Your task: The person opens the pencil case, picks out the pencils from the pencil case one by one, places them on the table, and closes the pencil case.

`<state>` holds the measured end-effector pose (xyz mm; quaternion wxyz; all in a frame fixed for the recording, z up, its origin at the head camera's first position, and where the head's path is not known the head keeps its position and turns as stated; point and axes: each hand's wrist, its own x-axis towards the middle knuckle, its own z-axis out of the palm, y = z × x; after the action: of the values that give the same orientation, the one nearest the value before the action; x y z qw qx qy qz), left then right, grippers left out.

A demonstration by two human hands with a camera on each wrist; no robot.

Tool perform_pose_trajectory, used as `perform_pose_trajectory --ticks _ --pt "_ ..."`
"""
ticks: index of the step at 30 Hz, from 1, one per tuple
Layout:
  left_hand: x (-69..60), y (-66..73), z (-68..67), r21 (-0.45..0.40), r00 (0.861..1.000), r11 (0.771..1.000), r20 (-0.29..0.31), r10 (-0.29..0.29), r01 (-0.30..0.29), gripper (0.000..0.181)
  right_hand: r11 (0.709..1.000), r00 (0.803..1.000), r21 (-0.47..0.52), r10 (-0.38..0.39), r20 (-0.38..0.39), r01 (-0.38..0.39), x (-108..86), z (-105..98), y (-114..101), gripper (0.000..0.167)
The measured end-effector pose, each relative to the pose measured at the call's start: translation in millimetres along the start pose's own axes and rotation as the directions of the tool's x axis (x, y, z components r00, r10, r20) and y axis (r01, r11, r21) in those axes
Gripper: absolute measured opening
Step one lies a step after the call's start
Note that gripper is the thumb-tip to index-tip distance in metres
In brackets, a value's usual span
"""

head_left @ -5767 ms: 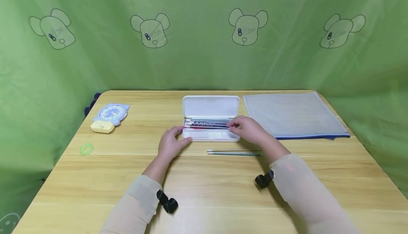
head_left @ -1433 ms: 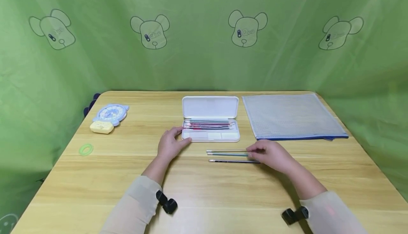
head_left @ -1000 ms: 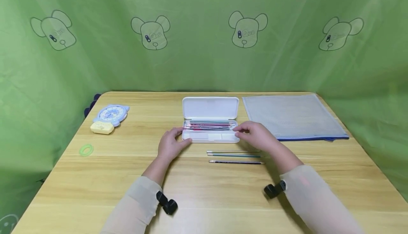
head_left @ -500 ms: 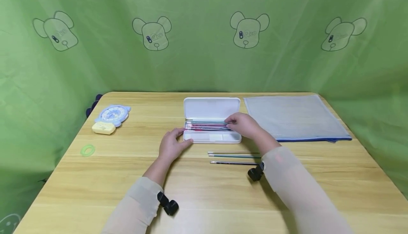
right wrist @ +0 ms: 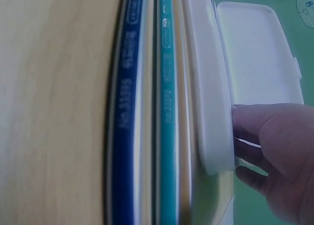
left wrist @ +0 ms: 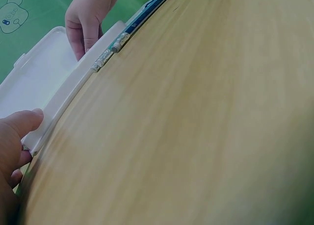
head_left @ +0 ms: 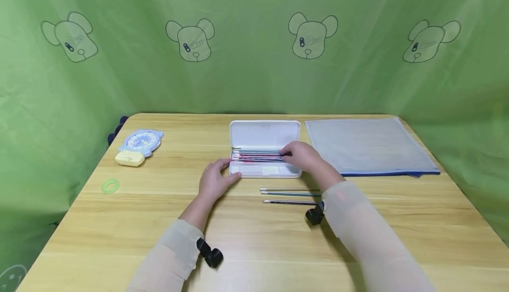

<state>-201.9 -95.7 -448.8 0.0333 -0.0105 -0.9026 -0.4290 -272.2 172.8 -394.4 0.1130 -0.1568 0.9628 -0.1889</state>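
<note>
Right hand (head_left: 305, 156) back over the case (head_left: 246, 169); dark pencil (head_left: 290, 202) now on the table (head_left: 254, 239)

Compared with the earliest view, we count three loose pencils on the table instead of two, the dark one being the addition. Since that addition, the right hand has left the loose row and returned to the case. We see the case open toward the rear of the table, its lid (head_left: 264, 134) raised at the back. Inside, a bundle of pencils (head_left: 258, 155) lies lengthwise in the rear section, eraser ends to the left. At the bundle's right end the right hand's fingers are bent inward; we cannot tell whether they pinch a pencil. The left hand (head_left: 212, 179) grips the case's left end, thumb at the near corner, fingers curled round the side. In front of the case we find the green pencil (head_left: 290, 194) close beside a thin pale one (head_left: 289, 189), with the dark pencil a little nearer to us; the right sleeve (head_left: 358, 212) hides their right ends. To the left we note a blue clock (head_left: 142, 140), a yellow block (head_left: 130, 158) at its near edge, and a green ring (head_left: 109, 191); to the right, a mesh pouch (head_left: 370, 146) lies flat.
</note>
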Motion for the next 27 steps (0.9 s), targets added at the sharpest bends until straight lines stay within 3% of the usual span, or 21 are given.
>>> perform_pose_trajectory --ticks 13,27 --pt "0.1 0.9 -0.4 -0.003 1.000 1.000 0.001 0.004 -0.004 0.061 1.000 0.999 0.023 0.017 0.034 -0.018 3.9 2.1 0.7 0.025" --pt "-0.7 0.5 -1.2 -0.007 1.000 1.000 -0.009 0.006 -0.006 0.062 0.999 1.000 -0.053 0.000 0.015 0.001 3.0 -0.4 -3.2 0.011"
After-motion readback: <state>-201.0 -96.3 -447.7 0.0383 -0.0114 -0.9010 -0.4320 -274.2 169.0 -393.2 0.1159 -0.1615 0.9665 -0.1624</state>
